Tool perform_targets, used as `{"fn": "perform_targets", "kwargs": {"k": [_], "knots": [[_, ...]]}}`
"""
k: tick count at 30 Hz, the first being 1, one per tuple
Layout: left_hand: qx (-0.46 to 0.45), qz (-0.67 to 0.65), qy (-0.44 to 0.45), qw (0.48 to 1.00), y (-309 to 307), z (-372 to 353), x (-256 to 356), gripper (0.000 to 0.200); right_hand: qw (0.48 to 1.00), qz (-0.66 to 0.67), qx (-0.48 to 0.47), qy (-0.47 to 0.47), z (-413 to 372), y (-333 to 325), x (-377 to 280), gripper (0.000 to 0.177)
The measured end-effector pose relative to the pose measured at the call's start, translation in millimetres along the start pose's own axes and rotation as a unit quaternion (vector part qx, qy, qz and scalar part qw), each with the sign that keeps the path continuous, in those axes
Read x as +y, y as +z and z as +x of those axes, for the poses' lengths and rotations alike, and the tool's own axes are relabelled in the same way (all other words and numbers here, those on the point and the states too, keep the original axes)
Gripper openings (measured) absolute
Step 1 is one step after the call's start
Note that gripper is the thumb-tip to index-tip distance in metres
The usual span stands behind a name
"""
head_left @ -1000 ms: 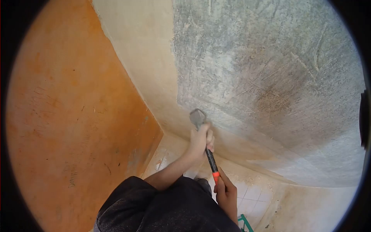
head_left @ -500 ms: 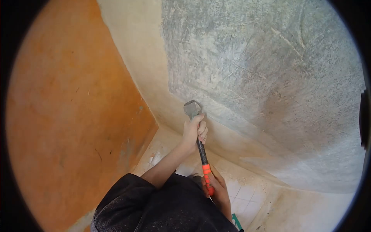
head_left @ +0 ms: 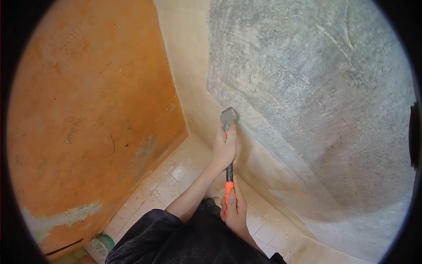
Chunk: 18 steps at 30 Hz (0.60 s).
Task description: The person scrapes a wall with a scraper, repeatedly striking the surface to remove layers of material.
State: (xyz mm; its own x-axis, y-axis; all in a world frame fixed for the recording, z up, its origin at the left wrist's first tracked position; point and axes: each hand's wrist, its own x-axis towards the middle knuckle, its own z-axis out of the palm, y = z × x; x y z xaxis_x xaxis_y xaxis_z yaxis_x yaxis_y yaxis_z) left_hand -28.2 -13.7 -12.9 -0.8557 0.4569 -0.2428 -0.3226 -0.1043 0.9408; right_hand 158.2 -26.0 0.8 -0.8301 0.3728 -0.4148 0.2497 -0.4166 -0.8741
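Observation:
Both my hands grip one long-handled scraper [head_left: 228, 117] with a wide metal head, a black shaft and an orange grip. My left hand [head_left: 224, 149] is closed around the shaft just below the head. Lower down, my right hand [head_left: 236, 212] wraps round the orange grip. The scraper's head is at the wall, by the border between a rough grey scraped area [head_left: 281, 83] and a strip of cream paint [head_left: 187, 57]. Whether the blade's edge presses on the surface cannot be made out.
An orange wall [head_left: 96, 110] with scribbles meets the cream wall in a corner on the left. Below are white floor tiles [head_left: 169, 189] with pale flakes on them. A green and white basket [head_left: 103, 244] stands at lower left, near a thin dark stick [head_left: 64, 247].
The view has shifted, showing more of the orange wall and bringing the basket into sight. The scraper now stands more upright in the picture. Both hands keep hold of it.

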Motion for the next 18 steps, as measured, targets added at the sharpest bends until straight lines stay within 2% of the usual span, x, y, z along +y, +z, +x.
{"fn": "perform_targets", "kwargs": {"k": [3,5,11,15,18], "knots": [[0.014,0.008,0.0,1.0,-8.6,-0.3,-3.8,0.034,0.999,-0.045,0.002,-0.02,4.8,3.8,14.3,0.052],[0.014,0.009,-0.049,0.999,-4.2,-4.7,9.9,0.03,0.999,-0.035,0.004,-0.021,-1.5,0.2,12.8,0.052],[-0.056,0.0,-0.044,0.997,-24.2,6.0,14.4,0.028,0.998,-0.037,0.045,-0.006,0.7,34.7,11.4,0.051],[-0.037,0.009,-0.023,0.999,-17.2,0.2,2.7,0.027,0.999,-0.017,0.041,-0.004,3.4,26.3,23.3,0.052],[-0.058,-0.016,-0.017,0.998,-13.6,4.9,4.8,0.027,0.999,-0.019,0.04,-0.014,3.5,23.9,10.9,0.052]]}}
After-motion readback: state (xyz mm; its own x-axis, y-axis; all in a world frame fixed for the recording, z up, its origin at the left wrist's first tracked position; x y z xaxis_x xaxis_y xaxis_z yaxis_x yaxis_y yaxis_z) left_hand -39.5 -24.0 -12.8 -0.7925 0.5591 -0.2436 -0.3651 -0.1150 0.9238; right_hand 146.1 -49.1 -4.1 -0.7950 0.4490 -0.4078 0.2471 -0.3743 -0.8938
